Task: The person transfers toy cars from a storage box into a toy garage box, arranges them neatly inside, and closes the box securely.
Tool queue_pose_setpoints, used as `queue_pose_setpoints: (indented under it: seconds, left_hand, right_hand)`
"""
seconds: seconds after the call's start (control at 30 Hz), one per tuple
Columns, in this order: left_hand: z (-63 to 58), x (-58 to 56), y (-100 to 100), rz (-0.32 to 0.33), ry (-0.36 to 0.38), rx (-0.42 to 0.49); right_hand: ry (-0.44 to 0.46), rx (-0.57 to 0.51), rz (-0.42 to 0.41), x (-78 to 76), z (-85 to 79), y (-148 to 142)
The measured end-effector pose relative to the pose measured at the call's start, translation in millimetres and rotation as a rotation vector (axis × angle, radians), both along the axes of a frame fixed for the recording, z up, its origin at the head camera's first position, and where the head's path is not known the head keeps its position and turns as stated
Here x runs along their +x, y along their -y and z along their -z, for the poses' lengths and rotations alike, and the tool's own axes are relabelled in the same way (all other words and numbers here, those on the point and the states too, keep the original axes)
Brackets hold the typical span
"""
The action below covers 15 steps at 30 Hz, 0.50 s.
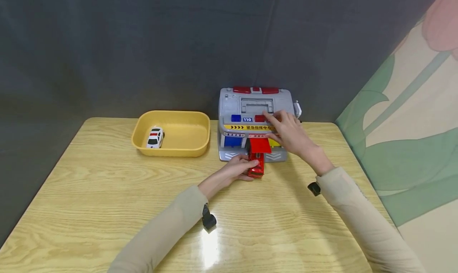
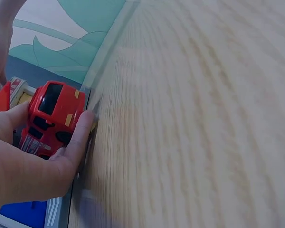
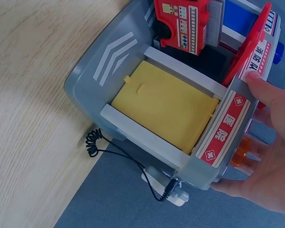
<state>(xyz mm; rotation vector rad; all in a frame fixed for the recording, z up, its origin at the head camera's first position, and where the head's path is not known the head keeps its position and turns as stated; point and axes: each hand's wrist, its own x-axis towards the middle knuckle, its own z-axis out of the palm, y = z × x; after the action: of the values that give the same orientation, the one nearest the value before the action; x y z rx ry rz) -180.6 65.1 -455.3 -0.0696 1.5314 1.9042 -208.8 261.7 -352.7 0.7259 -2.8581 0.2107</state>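
My left hand pinches a red toy fire truck between thumb and fingers. In the left wrist view the fire truck shows its windshield end, with the thumb on one side and a finger along the other. One end of it lies inside the middle doorway of a grey toy rescue station, under a raised red door. My right hand grips the station's upper front edge. In the right wrist view its thumb presses the sign strip while the other fingers reach over the roof.
A yellow tray stands left of the station, holding a white toy car. Beside the raised door, the yellow door is down. A coiled black cord hangs at the station's side. A dark curtain backs the wooden table.
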Motion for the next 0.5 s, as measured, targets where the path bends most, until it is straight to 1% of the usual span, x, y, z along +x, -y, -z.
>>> queue_pose_setpoints:
  seconds: [0.13,0.27,0.5]
  left_hand:
    - [0.5,-3.9,-3.0,-0.024,0.038,0.036]
    - [-2.4,-6.3,-5.8,-0.046,0.072,0.081]
    - [-3.9,-8.7,-7.7,-0.041,0.054,0.118]
  right_hand:
    - [-0.008,0.010,0.002,0.4,0.2,0.4]
    - [-0.008,0.018,0.007,0.3,0.4,0.7]
    - [0.004,0.007,0.015,0.4,0.8,1.2]
